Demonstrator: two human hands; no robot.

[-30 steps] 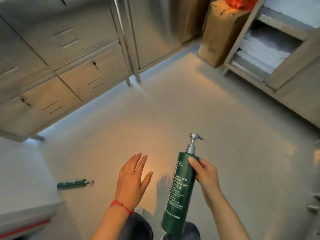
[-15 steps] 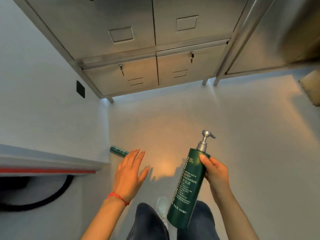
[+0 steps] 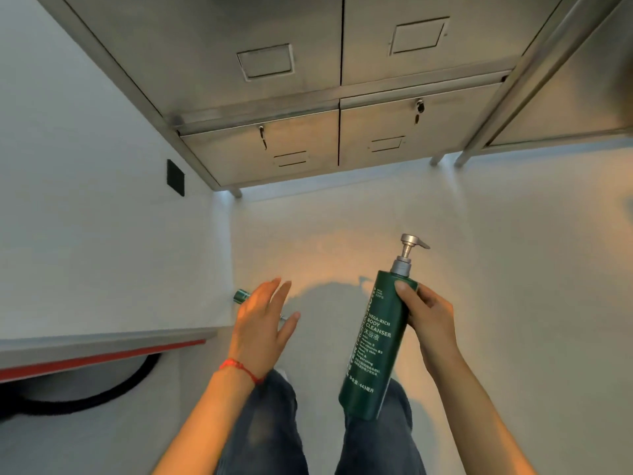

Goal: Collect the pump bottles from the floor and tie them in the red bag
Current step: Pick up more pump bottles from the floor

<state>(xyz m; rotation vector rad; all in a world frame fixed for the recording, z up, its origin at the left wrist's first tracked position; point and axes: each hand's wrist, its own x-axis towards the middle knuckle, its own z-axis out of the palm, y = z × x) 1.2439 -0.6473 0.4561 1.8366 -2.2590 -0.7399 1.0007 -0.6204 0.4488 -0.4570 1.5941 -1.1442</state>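
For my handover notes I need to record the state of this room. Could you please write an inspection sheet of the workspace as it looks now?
Surface: pale floor, bare apart from the items below.
Job's things: green pump bottle held upright; second green bottle lying on the floor by the wall, mostly hidden behind the left hand. Red bag: nothing seen.
Clutter: nothing seen.
Grippers: right hand closed around the held bottle; left hand open, fingers spread, above the floor bottle.
Cables: black cable or hose under the red-edged ledge.
Surroundings: metal cabinet with keyed drawers; dark wall plate.
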